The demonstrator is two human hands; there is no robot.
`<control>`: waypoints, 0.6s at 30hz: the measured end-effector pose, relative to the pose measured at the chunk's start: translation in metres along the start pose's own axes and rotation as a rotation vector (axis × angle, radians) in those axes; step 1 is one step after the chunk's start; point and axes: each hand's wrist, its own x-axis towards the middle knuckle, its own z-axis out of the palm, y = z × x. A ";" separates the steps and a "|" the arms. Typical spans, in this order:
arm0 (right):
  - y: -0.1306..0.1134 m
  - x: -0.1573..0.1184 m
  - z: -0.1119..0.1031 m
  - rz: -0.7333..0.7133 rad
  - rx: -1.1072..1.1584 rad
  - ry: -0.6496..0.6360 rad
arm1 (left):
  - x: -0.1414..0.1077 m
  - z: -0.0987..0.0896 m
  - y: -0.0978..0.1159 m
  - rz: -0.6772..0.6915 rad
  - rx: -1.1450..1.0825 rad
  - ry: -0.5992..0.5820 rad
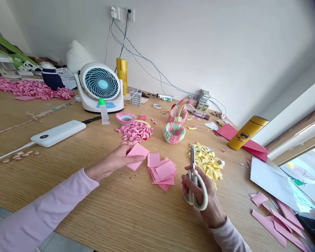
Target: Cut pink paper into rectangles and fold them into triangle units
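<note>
Between the thumb and fingers of my left hand (118,158) are pink paper pieces (138,154), held just above the table. A loose pile of pink paper rectangles (162,171) lies to the right of that hand. My right hand (203,196) grips white-handled scissors (192,173), fingers through the loops, blades pointing away from me and apparently together. Right behind the scissors is a heap of folded yellow paper pieces (208,161). Folded pink pieces (135,132) are heaped beyond my left hand. Two woven-looking paper baskets (174,133) stand further back.
A white fan (102,85) stands at the back left, with a power bank (59,133) and a green-capped bottle (104,112) nearer. On the right are a yellow thermos (248,133) and pink paper offcuts (278,220). Cables (147,63) hang along the wall.
</note>
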 end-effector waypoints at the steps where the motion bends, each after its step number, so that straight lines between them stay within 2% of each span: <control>1: -0.003 0.002 0.003 -0.018 0.018 -0.002 | 0.001 0.008 0.009 0.022 -0.092 -0.041; 5: -0.017 0.007 0.012 -0.181 0.072 0.022 | 0.006 0.048 0.038 0.097 -0.211 -0.322; 9: -0.021 0.010 0.011 -0.305 0.077 0.043 | 0.009 0.078 0.047 0.125 -0.201 -0.414; 13: -0.018 0.012 0.005 -0.286 0.125 0.033 | 0.008 0.085 0.047 0.044 -0.284 -0.526; 16: -0.019 0.010 0.005 -0.282 0.147 0.032 | 0.008 0.085 0.045 -0.098 -0.520 -0.614; 18: -0.023 0.008 0.007 -0.291 0.124 0.044 | 0.009 0.085 0.043 -0.178 -0.673 -0.632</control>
